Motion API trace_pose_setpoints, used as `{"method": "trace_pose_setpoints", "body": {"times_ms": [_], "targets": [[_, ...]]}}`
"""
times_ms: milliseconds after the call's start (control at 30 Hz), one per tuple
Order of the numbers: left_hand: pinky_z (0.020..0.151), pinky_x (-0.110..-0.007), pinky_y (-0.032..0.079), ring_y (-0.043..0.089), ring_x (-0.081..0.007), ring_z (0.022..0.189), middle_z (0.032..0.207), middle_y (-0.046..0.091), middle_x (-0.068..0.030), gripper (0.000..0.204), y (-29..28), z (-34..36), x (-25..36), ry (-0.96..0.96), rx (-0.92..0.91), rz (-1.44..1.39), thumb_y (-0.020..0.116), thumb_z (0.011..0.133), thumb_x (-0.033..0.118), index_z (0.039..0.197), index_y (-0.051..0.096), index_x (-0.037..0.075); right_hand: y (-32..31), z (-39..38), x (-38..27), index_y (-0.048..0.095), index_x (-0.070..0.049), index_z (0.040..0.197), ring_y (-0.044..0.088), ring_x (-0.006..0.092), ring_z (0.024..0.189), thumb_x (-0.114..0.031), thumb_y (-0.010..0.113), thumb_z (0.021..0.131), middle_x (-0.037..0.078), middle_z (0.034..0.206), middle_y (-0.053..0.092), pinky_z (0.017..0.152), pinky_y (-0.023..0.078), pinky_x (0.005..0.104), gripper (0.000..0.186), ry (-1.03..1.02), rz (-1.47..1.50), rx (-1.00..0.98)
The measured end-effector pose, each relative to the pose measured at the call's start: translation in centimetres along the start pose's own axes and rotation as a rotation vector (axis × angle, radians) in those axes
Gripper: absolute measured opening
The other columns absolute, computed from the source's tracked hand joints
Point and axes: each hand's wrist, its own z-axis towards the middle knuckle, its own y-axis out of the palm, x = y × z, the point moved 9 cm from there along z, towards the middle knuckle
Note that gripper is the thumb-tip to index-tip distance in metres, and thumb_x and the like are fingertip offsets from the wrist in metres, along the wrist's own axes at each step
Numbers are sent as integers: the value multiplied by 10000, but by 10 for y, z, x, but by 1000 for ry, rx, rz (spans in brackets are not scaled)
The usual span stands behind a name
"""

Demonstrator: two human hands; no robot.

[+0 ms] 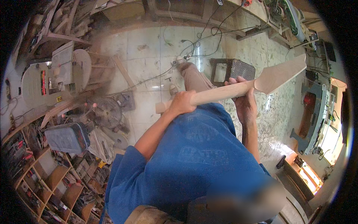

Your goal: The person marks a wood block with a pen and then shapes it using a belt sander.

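A pale, bare wooden guitar neck (220, 94) lies slantwise across the front of my body, raised above the floor. Its wide headstock (281, 74) points to the upper right. My left hand (182, 103) is wrapped round the shaft close to its squared left end. Just below the headstock, my right hand (247, 108) supports the shaft from beneath, with fingertips showing on the far side and the thumb on the near side. Part of each hand's grip is hidden by the wood.
Beyond the neck stands a dark stool (243, 70). Black cables (195, 44) trail over the tiled floor. To the left are a disc sanding machine (81, 69), a round fan (107, 112) and cluttered shelves (50, 183). A grey metal machine (315, 115) stands at right.
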Motion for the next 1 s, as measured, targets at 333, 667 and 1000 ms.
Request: {"method": "trace_pose_setpoints", "body": {"times_ms": [333, 667, 1000], "targets": [[750, -476, 547, 689, -434, 848, 872, 701, -239, 457, -34, 40, -5, -63, 126, 63, 761, 625, 190, 1042, 678, 20, -49, 27, -16, 361, -16, 1545, 576, 301, 1275, -350, 688, 944, 205, 1437, 539, 1068, 476, 424, 761, 21, -106, -58], [572, -336, 463, 570, -156, 621, 719, 575, -48, 228, -52, 203, 101, 133, 365, -225, 743, 731, 69, 861, 557, 54, -200, 67, -54, 547, -4, 1392, 671, 191, 1014, -304, 672, 976, 125, 1224, 658, 895, 549, 328, 528, -7, 31, 258], [543, -280, 366, 397, -105, 562, 738, 435, 8, 203, -3, 390, 301, 314, 454, -1139, 607, 873, 1, 868, 446, 126, -297, 152, -173, 502, -84, 1477, 593, 172, 1128, -409, 603, 1016, 94, 1282, 632, 965, 477, 332, 573, -245, -572, -2]]}}
